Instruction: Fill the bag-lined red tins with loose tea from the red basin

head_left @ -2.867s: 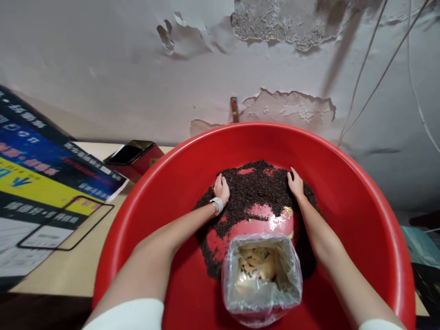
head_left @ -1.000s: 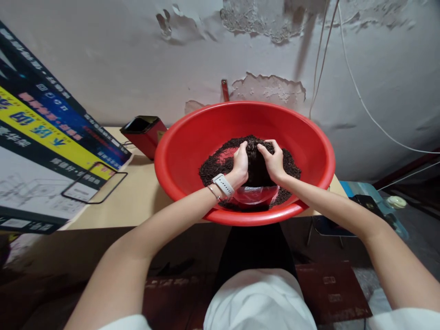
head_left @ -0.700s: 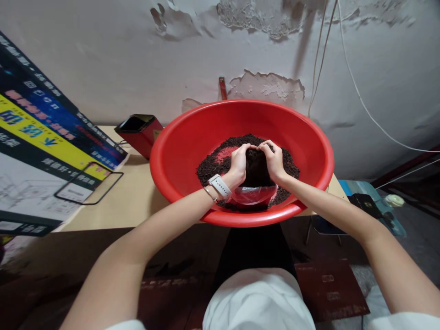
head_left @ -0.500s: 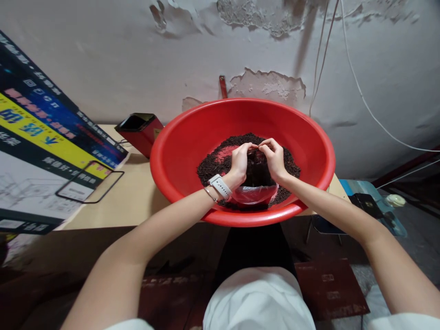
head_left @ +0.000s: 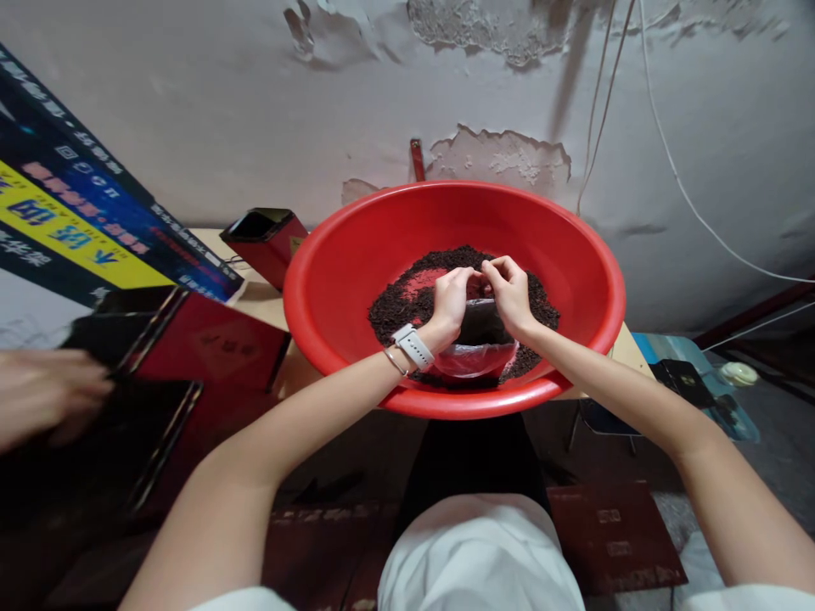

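Note:
A large red plastic basin (head_left: 344, 255) holds dark loose flakes (head_left: 398, 314) that look like dried leaves. Inside its near half stands an open plastic bag (head_left: 474, 361), clear at the near lip and dark within. My left hand (head_left: 451, 301) is closed at the far left of the bag's mouth, a white watch on the wrist. Facing it, my right hand (head_left: 508, 297) pinches at the far right of the mouth. The fingertips of both hands nearly meet. What lies right under them is partly hidden.
At the left, a co-worker's blurred hand (head_left: 54, 395) is over dark red boxes with black open tops (head_left: 210, 356). Another open red box (head_left: 273, 246) stands left of the basin. A printed carton (head_left: 95, 212) leans behind. Cords (head_left: 598, 110) hang along the peeling wall.
A co-worker's hand and red boxes have come into view at the left, covering part of the carton. Under my fingers, the far rim of the bag's mouth has dropped a little and shows.

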`<control>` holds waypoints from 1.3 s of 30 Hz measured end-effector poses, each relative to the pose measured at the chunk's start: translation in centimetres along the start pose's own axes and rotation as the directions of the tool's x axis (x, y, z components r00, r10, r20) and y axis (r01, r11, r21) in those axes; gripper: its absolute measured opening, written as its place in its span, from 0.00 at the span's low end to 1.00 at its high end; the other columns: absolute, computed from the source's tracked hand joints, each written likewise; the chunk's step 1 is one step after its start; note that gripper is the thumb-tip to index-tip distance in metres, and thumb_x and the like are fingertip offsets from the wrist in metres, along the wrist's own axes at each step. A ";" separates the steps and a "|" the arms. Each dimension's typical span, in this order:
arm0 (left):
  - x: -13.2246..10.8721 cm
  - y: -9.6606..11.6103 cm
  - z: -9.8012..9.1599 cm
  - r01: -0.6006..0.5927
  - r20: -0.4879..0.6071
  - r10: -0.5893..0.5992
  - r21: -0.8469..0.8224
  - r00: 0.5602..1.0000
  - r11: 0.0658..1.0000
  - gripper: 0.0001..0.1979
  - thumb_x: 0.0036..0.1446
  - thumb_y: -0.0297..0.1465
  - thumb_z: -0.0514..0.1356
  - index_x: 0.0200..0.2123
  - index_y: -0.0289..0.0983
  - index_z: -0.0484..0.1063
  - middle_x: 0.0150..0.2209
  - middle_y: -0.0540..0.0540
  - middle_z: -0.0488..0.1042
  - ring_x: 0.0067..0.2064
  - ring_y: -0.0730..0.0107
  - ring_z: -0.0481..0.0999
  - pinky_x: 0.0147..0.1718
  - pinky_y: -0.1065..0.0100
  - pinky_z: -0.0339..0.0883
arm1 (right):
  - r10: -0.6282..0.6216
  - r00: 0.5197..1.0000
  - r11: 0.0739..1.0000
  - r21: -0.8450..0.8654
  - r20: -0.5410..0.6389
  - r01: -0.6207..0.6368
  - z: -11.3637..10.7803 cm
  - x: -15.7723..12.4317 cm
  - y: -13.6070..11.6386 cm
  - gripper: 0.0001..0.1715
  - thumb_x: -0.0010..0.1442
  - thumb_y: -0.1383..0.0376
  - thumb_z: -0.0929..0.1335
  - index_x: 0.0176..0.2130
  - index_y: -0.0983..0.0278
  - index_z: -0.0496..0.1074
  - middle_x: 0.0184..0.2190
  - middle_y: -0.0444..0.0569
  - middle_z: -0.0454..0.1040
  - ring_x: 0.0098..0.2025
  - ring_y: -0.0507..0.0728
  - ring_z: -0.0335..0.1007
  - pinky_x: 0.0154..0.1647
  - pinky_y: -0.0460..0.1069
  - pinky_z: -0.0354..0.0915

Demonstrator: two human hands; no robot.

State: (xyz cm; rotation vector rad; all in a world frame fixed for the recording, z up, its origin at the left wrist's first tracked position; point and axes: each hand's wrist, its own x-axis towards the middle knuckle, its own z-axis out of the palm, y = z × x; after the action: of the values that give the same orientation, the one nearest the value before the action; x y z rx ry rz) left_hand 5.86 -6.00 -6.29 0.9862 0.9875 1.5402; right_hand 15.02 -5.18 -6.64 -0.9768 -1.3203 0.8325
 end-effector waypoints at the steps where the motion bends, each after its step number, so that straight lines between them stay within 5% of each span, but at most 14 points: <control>1: 0.0 0.0 0.0 -0.002 0.013 0.002 0.028 1.000 1.000 0.12 0.54 0.26 0.53 0.19 0.35 0.69 0.21 0.51 0.71 0.25 0.73 0.68 0.30 0.71 0.62 | 0.004 1.000 1.000 -0.003 0.003 -0.004 0.0 0.0 0.1 0.15 0.55 0.53 0.65 0.27 0.62 0.64 0.24 0.41 0.66 0.28 0.51 0.63 0.32 0.47 0.61; 6: -0.3 0.2 -0.1 -0.117 0.082 0.096 0.315 0.992 0.942 0.12 0.55 0.25 0.56 0.19 0.36 0.68 0.21 0.52 0.69 0.26 0.73 0.65 0.32 0.72 0.58 | 0.073 0.997 0.997 -0.024 0.014 -0.073 -0.1 0.3 0.3 0.17 0.58 0.52 0.63 0.26 0.62 0.63 0.22 0.41 0.65 0.26 0.50 0.62 0.29 0.46 0.62; 11: -0.2 1.7 -0.3 -0.259 0.254 0.137 0.548 0.958 0.795 0.09 0.51 0.25 0.60 0.21 0.38 0.71 0.22 0.51 0.71 0.29 0.68 0.68 0.38 0.71 0.58 | 0.258 0.966 0.964 -0.077 0.035 -0.255 -0.8 1.6 -1.3 0.07 0.57 0.65 0.62 0.28 0.62 0.64 0.20 0.40 0.64 0.19 0.49 0.58 0.23 0.47 0.60; 15: 1.4 3.8 -0.4 -0.265 0.344 0.019 0.687 0.939 0.676 0.10 0.48 0.25 0.62 0.17 0.39 0.72 0.18 0.49 0.69 0.30 0.64 0.70 0.40 0.69 0.59 | 0.381 0.880 0.916 -0.247 0.284 -0.317 -2.3 3.4 -3.0 0.07 0.54 0.70 0.63 0.25 0.64 0.66 0.17 0.42 0.66 0.17 0.51 0.61 0.22 0.48 0.61; 18: 3.6 5.1 -1.2 -0.163 0.300 -0.086 0.714 0.950 0.681 0.11 0.44 0.25 0.65 0.14 0.39 0.72 0.16 0.48 0.68 0.34 0.59 0.72 0.42 0.68 0.59 | 0.416 0.791 0.896 -0.347 0.448 -0.275 -4.0 4.9 -2.7 0.05 0.51 0.67 0.69 0.25 0.66 0.71 0.20 0.46 0.71 0.20 0.53 0.66 0.24 0.49 0.63; 21: 6.4 5.3 -3.3 -0.169 0.211 -0.010 0.809 0.977 0.562 0.08 0.44 0.26 0.64 0.16 0.39 0.73 0.21 0.45 0.72 0.41 0.55 0.73 0.48 0.65 0.59 | 0.394 0.771 0.893 -0.408 0.500 -0.192 -5.7 7.0 -0.4 0.08 0.45 0.64 0.75 0.26 0.66 0.74 0.21 0.46 0.73 0.22 0.53 0.67 0.30 0.51 0.65; 25: 9.5 4.3 -7.4 -0.206 0.201 0.053 0.973 0.978 0.106 0.08 0.52 0.30 0.57 0.27 0.39 0.77 0.35 0.40 0.77 0.46 0.51 0.74 0.49 0.58 0.61 | 0.349 0.797 0.748 -0.659 0.493 0.080 -6.7 10.4 4.4 0.12 0.44 0.58 0.75 0.27 0.64 0.75 0.24 0.48 0.74 0.30 0.57 0.71 0.41 0.54 0.66; 27: 10.2 3.8 -8.9 -0.184 0.185 0.007 0.981 0.983 -0.067 0.12 0.56 0.31 0.54 0.32 0.38 0.77 0.39 0.35 0.77 0.46 0.49 0.74 0.46 0.56 0.63 | 0.393 0.771 0.632 -0.756 0.502 0.170 -6.0 11.4 6.5 0.23 0.44 0.55 0.75 0.39 0.64 0.76 0.37 0.54 0.76 0.42 0.62 0.72 0.48 0.56 0.65; 29: 10.2 3.4 -9.4 -0.191 0.186 -0.044 0.967 0.982 -0.168 0.14 0.58 0.30 0.51 0.36 0.35 0.78 0.41 0.31 0.76 0.46 0.45 0.75 0.44 0.55 0.65 | 0.453 0.695 0.564 -0.783 0.559 0.262 -4.4 11.7 8.4 0.44 0.42 0.52 0.76 0.55 0.64 0.67 0.54 0.62 0.67 0.56 0.67 0.64 0.55 0.58 0.61; 31: 9.8 3.0 -9.1 -0.228 0.215 -0.088 0.953 0.973 -0.197 0.16 0.59 0.30 0.50 0.38 0.32 0.77 0.41 0.28 0.76 0.46 0.43 0.75 0.42 0.54 0.65 | 0.482 0.597 0.524 -0.757 0.641 0.390 -2.5 11.5 10.2 0.59 0.39 0.51 0.77 0.64 0.62 0.55 0.65 0.66 0.49 0.66 0.71 0.46 0.61 0.62 0.54; 34: 9.0 2.5 -8.1 -0.305 0.286 -0.134 0.940 0.949 -0.153 0.16 0.60 0.31 0.50 0.39 0.33 0.77 0.41 0.28 0.76 0.45 0.43 0.76 0.42 0.54 0.66 | 0.469 0.512 0.481 -0.695 0.719 0.535 0.2 11.1 13.2 0.62 0.40 0.48 0.76 0.66 0.57 0.50 0.69 0.63 0.31 0.69 0.74 0.26 0.61 0.70 0.46; 36: 8.7 2.3 -7.6 -0.334 0.316 -0.151 0.936 0.936 -0.109 0.15 0.61 0.33 0.51 0.38 0.35 0.77 0.41 0.30 0.76 0.45 0.45 0.76 0.44 0.55 0.65 | 0.443 0.514 0.472 -0.679 0.735 0.563 1.4 11.1 15.1 0.59 0.42 0.46 0.75 0.65 0.55 0.52 0.69 0.61 0.29 0.69 0.75 0.24 0.59 0.73 0.46; 39: 8.7 2.9 -7.7 -0.315 0.301 -0.162 0.946 0.940 -0.072 0.14 0.60 0.34 0.52 0.37 0.36 0.77 0.40 0.32 0.76 0.46 0.46 0.75 0.46 0.55 0.65 | 0.392 0.577 0.442 -0.697 0.716 0.565 2.2 10.9 17.4 0.47 0.49 0.44 0.70 0.62 0.57 0.59 0.68 0.60 0.39 0.68 0.74 0.33 0.59 0.71 0.49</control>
State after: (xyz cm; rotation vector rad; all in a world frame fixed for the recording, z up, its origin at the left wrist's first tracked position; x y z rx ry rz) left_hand -3.60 1.27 -5.23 2.3172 1.9014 0.2594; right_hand 14.60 11.75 -18.50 -1.3482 -2.8731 0.3653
